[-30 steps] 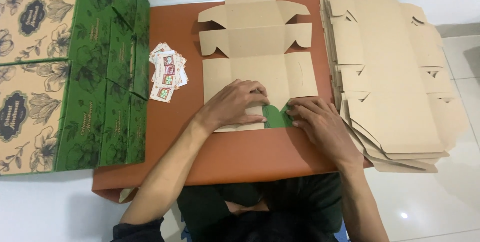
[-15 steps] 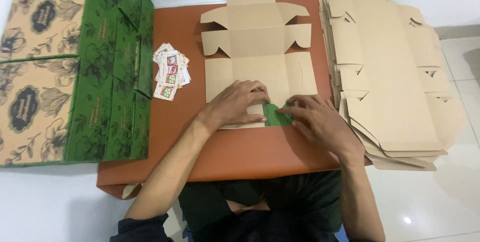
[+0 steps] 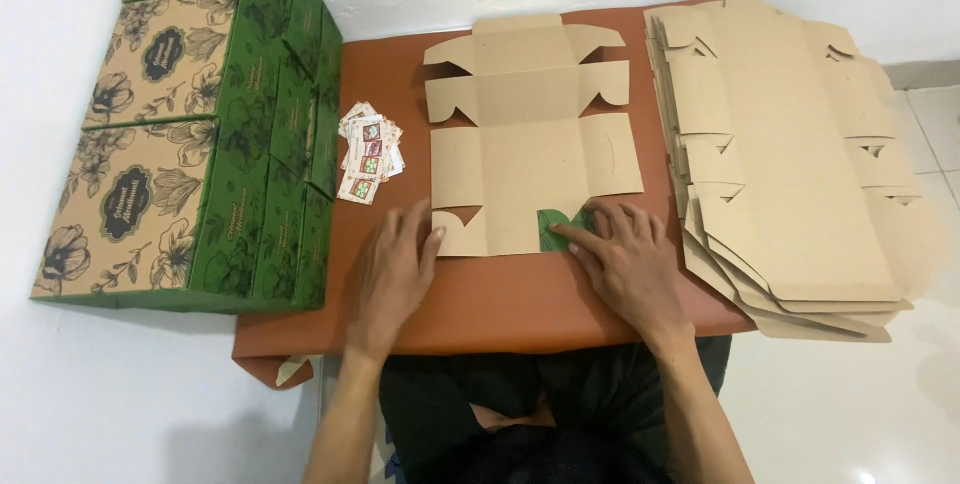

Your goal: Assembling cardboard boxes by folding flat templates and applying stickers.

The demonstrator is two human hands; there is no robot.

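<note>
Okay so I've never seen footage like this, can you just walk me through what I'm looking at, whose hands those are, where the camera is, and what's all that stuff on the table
There is no machine here. The camera is worn on a person's head and looks straight down, so the two bare arms coming up from the bottom edge are that person's own.

They sit at an orange-brown table. In the middle lies a flat brown cardboard box blank, unfolded, plain side up. The left hand rests flat at its near left corner. The right hand presses with its fingers on a near flap that is folded over, showing its green printed side. Neither hand lifts anything.

To the right is a stack of more flat blanks. To the left stand finished green boxes with flower prints, piled together. Between them and the blank lies a small heap of cards or stickers; too small to tell which.
</note>
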